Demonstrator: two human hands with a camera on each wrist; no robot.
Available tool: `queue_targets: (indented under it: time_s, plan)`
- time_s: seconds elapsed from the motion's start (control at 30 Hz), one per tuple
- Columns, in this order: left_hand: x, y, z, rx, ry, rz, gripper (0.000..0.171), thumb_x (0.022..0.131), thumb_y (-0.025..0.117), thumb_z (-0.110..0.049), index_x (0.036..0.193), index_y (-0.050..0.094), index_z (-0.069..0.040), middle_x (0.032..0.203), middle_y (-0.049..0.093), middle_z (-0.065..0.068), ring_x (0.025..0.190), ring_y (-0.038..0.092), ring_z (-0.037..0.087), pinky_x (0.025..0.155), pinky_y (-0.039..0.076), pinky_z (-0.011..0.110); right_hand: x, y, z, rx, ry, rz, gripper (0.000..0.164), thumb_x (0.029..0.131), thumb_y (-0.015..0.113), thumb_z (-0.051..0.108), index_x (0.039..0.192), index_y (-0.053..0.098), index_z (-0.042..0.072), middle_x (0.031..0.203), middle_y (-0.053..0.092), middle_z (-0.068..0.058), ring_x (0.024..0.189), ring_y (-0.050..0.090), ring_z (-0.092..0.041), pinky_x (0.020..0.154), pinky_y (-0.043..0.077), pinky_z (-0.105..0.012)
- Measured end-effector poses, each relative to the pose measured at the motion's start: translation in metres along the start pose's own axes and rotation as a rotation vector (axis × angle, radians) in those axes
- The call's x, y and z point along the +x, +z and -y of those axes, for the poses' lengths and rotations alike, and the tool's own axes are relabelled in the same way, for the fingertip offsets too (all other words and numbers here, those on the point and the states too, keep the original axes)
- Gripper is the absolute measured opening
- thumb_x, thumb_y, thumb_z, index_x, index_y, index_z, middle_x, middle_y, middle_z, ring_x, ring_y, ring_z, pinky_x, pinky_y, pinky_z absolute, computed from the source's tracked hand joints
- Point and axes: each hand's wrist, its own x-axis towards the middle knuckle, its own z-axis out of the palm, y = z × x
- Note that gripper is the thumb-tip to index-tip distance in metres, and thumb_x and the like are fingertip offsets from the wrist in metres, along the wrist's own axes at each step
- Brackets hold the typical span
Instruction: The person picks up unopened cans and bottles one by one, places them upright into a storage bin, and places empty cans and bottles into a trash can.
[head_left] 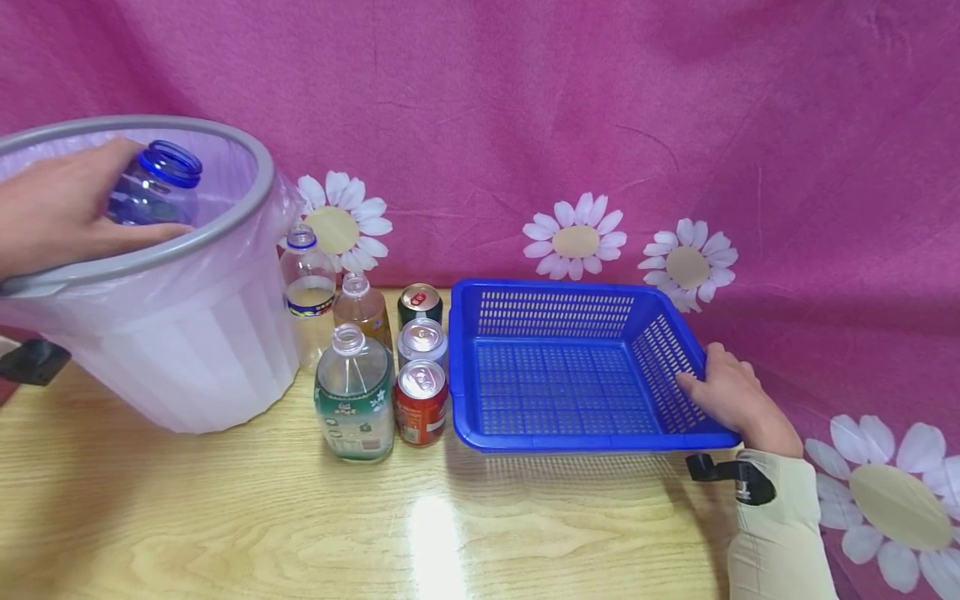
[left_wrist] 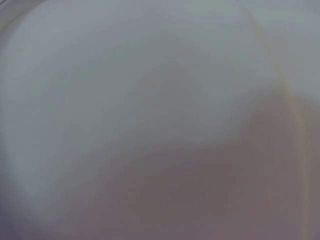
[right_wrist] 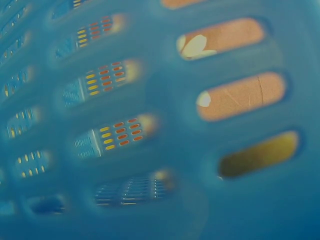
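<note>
At the left of the head view, my left hand [head_left: 67, 208] reaches over the rim of a white bin [head_left: 202, 342] with a clear liner and grey ring. It grips a clear plastic bottle with a blue neck [head_left: 171, 163], neck up, in the bin's mouth; the bottle's lower part is hidden. My right hand [head_left: 738, 400] holds the right rim of a blue slotted plastic basket [head_left: 555, 392], thumb over the inner side. The right wrist view looks closely through the slotted basket wall [right_wrist: 165, 100]. The left wrist view shows only a blurred pale surface.
Beside the bin stand three uncapped plastic bottles: a tall one [head_left: 309, 287], an amber-tinted one [head_left: 363, 312] and a wide green-labelled one [head_left: 354, 408]. Between them and the basket, a black can [head_left: 420, 304], a pale can [head_left: 422, 337] and a red can [head_left: 421, 408] form a row.
</note>
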Motion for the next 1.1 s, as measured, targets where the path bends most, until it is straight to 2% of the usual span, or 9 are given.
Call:
queue_targets:
  time_s: [0.27,0.8,1.1]
  plan:
    - [0.0015,0.0017,0.0018,0.012,-0.007,0.028,0.08,0.081,0.075,-0.042,0.137,0.035,0.001,0.118,0.052,0.038,0.104,0.053,0.06,0.086,0.04,0.066,-0.0004,0.0006,-0.0018,0.01,0.004,0.009,0.063,0.095,0.049,0.045,0.121,0.038,-0.011,0.105,0.052,-0.029,0.096,0.048,-0.048,0.074,0.043,-0.056]
    - [0.0004,0.0024,0.0027,0.01,-0.022,0.031,0.079,0.081,0.075,-0.043,0.134,0.038,0.002,0.115,0.055,0.039,0.101,0.055,0.061,0.08,0.044,0.067,0.0007,0.0029,-0.0029,0.002,-0.015,-0.032,0.061,0.094,0.051,0.043,0.119,0.04,-0.012,0.103,0.054,-0.03,0.094,0.05,-0.049,0.072,0.042,-0.055]
    - [0.0014,0.0034,0.0044,0.014,-0.006,0.038,0.076,0.081,0.074,-0.042,0.134,0.039,0.002,0.116,0.056,0.038,0.103,0.055,0.06,0.083,0.042,0.066,0.0005,0.0026,-0.0026,0.008,-0.008,-0.023,0.062,0.094,0.051,0.044,0.119,0.04,-0.011,0.104,0.053,-0.03,0.095,0.05,-0.048,0.073,0.043,-0.055]
